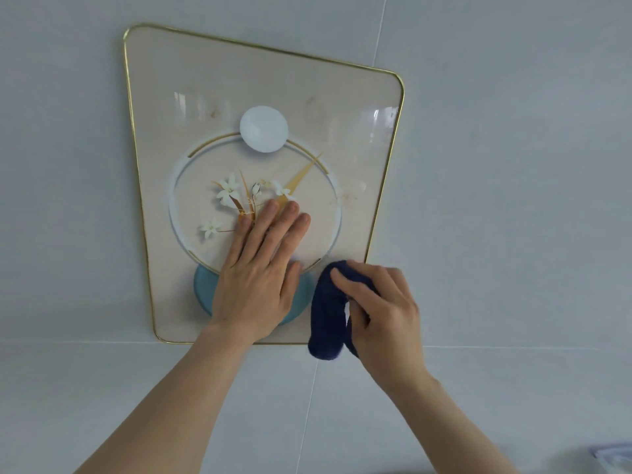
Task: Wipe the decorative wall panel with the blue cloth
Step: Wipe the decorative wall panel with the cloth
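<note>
Here we are at the wall panel [219, 83], and the wiping looks just under way at its lower right corner. The right hand [383, 306] is closed around the blue cloth [326, 313], fingers curled over the top of the bundle, pressing it against the panel just inside that corner. The left hand [258, 278] lies flat and spread on the panel's lower middle, palm over the teal disc [201, 285] printed there, fingertips reaching the painted flowers [227, 191]. It grips nothing; by the look of it, it steadies the panel.

The cloth is dark navy, thick and fuzzy, folded into a soft hanging loop. The panel is glossy and smooth, cream-toned, a rounded rectangle edged in thin gold trim [131, 138], catching window reflections near its top. A raised white round knob [263, 129] sits above the panel's centre.

Next move, I'd judge: sweep the cloth up and across the panel, working round that knob, left hand shifting aside.
</note>
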### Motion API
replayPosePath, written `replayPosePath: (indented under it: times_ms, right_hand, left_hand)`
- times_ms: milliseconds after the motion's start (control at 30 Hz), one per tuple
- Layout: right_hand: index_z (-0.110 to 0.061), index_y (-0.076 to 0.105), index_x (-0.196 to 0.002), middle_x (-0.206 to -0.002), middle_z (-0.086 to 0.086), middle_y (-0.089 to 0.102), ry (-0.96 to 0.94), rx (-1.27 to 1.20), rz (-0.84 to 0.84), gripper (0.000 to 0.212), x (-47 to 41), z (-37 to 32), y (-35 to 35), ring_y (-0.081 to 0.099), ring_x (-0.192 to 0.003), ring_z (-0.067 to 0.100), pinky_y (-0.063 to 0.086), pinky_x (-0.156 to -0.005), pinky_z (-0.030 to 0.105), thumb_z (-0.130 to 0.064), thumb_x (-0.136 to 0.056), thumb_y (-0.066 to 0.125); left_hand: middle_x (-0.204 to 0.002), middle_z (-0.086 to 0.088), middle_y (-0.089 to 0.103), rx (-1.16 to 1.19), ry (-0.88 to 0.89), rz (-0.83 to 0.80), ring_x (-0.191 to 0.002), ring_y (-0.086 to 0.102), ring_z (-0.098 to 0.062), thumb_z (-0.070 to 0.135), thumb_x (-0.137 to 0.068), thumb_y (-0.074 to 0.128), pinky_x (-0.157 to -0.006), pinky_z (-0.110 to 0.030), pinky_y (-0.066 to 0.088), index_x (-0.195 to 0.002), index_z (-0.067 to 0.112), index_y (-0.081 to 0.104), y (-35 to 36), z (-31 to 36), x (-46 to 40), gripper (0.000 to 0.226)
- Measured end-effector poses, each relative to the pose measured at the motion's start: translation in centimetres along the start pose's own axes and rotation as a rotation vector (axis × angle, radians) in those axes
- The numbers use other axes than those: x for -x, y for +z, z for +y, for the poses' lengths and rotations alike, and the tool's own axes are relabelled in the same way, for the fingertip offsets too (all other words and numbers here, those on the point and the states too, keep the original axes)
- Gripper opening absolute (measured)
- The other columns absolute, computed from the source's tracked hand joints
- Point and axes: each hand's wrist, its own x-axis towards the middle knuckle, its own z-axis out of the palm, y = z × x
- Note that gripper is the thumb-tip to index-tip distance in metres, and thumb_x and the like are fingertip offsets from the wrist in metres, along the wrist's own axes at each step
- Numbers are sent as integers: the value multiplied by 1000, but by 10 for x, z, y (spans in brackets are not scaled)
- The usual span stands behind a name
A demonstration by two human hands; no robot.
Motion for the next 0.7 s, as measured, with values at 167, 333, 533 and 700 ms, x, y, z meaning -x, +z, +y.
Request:
replayPosePath:
  times_ms: [167, 333, 533, 700]
  right_hand:
    - [-13, 77, -115, -125, 9, 71, -14, 42, 275, 46, -65, -9, -11, 59, -105, 33, 50, -86, 31, 17, -83, 64]
    - [-10, 67, -132, -146, 14, 59, -112, 135, 197, 34, -72, -7, 17, 51, -127, 34, 51, -102, 45, -6, -98, 62]
    - [-14, 61, -140, -155, 15, 49, -235, 232, 187, 42, -66, 24, 33, 44, -143, 38, 46, -109, 56, -9, -99, 65]
    - [-13, 69, -131, -144, 15, 60, -233, 232, 313, 43, -98, 22, 26, 50, -120, 36, 51, -99, 51, 4, -91, 66]
  left_hand:
    - [-169, -7, 35, -33, 23, 1, -159, 25, -29, 31, -97, 62, -130, -50, 19, -160, 12, 37, -16, 0, -7, 70]
    - [-174, -6, 21, -72, 2, 43, -162, 13, -28, 40, -102, 53, -132, -48, 11, -165, 15, 23, -15, -6, -27, 74]
    - [-176, -1, 7, -98, 34, 47, -163, 4, -25, 40, -105, 46, -133, -46, 7, -167, 15, 13, 4, -16, -25, 74]
    - [-176, 1, 6, -98, 30, 85, -163, 5, -24, 40, -105, 45, -133, -47, 7, -167, 16, 12, 12, -17, -24, 74]
